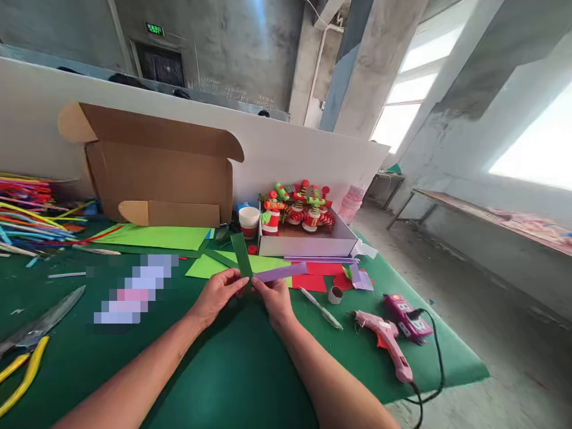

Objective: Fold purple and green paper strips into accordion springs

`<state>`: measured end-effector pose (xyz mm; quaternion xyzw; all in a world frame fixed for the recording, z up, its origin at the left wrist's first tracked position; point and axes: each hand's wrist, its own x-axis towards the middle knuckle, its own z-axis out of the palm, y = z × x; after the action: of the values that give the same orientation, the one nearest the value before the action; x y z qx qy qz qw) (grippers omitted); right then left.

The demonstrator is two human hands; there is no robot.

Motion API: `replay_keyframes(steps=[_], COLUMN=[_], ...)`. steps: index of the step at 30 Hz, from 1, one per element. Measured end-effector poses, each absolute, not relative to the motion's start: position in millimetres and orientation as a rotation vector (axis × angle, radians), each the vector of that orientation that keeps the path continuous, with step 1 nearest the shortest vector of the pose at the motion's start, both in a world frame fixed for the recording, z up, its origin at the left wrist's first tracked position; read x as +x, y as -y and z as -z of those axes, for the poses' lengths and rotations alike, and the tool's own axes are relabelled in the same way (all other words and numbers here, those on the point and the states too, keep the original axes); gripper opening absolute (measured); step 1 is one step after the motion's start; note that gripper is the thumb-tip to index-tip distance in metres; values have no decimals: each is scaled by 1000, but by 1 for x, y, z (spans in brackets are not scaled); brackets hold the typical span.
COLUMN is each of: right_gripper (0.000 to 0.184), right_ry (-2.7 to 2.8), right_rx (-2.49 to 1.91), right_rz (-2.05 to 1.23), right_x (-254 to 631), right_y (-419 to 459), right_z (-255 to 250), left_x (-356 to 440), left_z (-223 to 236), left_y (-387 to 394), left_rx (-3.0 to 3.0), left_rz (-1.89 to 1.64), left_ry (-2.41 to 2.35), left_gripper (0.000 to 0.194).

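Note:
My left hand [222, 292] pinches the lower end of a dark green paper strip [241, 253], which stands up from the fingers. Between the fingertips of my right hand [276, 300] is the end of a purple paper strip [281, 272], reaching out to the right. The two strips meet at the fingertips in a V; whether they are stuck together is hidden by the thumbs. Behind the hands lie a light green paper sheet [201, 268] and red paper pieces [315, 282]. A white pen [322, 308] and a small paper roll [335, 295] lie right of my right hand.
A pink glue gun [386, 339] with a black cord and a purple box [407, 319] lie at right. Yellow-handled scissors [33, 351] lie at left, near colourful pipe cleaners [31, 220]. Behind stand paper cups [249, 221], a box [308, 245] of red-green figures and an open cardboard box [161, 173].

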<state>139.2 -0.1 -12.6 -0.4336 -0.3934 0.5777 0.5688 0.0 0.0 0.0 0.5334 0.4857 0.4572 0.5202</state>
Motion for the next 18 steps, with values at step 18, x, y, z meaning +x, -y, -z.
replay_keyframes(steps=[18], right_gripper=[14], right_ry=[1126], right_rx=[-1090], right_rz=[-1033], right_x=[139], right_y=[-2], right_z=[21], left_x=[6], left_z=[-4], left_y=[1], left_rx=[1064], left_rz=[-1170], left_ry=[-1148], left_gripper=[39])
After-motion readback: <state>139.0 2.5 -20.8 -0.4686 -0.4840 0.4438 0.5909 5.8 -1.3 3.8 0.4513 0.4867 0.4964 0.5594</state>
